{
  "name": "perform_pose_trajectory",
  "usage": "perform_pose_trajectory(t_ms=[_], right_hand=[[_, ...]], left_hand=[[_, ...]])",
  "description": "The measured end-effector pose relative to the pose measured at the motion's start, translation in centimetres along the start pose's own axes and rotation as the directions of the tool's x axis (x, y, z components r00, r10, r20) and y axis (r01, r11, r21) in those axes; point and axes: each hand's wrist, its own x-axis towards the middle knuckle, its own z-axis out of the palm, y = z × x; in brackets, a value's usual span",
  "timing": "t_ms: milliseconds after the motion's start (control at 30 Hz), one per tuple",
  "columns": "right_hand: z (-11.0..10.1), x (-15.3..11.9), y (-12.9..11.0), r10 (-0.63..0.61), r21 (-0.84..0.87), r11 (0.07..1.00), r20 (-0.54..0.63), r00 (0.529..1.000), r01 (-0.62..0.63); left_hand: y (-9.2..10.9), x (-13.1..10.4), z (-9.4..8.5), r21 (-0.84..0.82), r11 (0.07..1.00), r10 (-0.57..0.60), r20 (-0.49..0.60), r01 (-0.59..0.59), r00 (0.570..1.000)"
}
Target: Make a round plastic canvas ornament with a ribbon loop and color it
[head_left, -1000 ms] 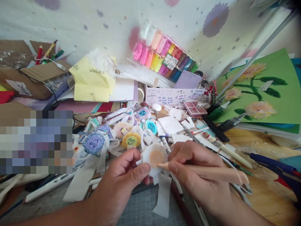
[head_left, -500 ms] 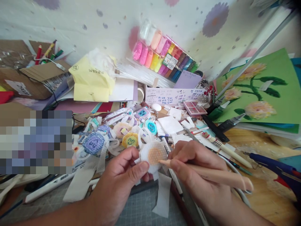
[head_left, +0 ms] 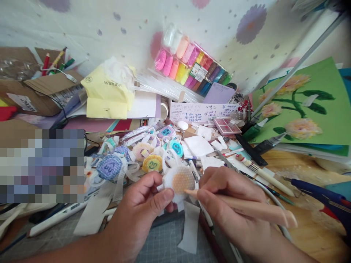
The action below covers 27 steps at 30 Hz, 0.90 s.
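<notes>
In the head view, the person leans over a crowded wooden bench (head_left: 309, 233), and I can see both bare hands at work. The left hand (head_left: 148, 199) has a white, bumpy round piece (head_left: 179, 180) pinched at its left edge, thumb in front and fingers curled behind. That piece sits up between the two hands, above a grey gridded cutting mat (head_left: 161, 237), with a peach-orange patch on its face. The right hand (head_left: 230, 197) grips a peach-coloured marker (head_left: 255, 208) like a pencil, its tip at the lower edge of the patch, apparently touching.

A white strip (head_left: 190, 230) lies on the mat just below. Behind the left hand there's a jumble of finished-looking discs: a blue one (head_left: 109, 167), a yellow one (head_left: 152, 163) and a turquoise one (head_left: 176, 148), each with dark marks. Farther back, a pack of coloured clay (head_left: 192, 65) leans against the patterned curtain (head_left: 131, 22). Over to the right stand a green sheet with raised flowers (head_left: 331, 120) and, nearer, a blue glue gun (head_left: 315, 188).
</notes>
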Motion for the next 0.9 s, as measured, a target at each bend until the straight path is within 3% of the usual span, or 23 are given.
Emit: perform_pose_trajectory(t_ms=[300,567,767,900], right_hand=[[-0.6,-0.3,0.7,0.016,-0.014,1.0,-0.044,0.999,-0.017],[-0.2,0.1,0.2,-0.045,0.004,0.999,-0.047,0.998,0.045],[0.2,0.4,-0.7,-0.161,-0.051,0.986,-0.043,0.986,0.159],[0.0,0.5,-0.7,-0.141,-0.065,0.989,-0.073,0.987,0.136]], left_hand=[[0.2,0.1,0.1,0.007,1.0,-0.011,0.019,0.011,1.0],[0.2,-0.1,0.2,-0.016,0.998,-0.052,0.038,0.053,0.998],[-0.1,0.2,0.1,-0.006,0.998,-0.069,0.014,0.069,0.998],[-0.3,0.1,0.0,0.006,0.998,-0.06,0.032,0.06,0.998]])
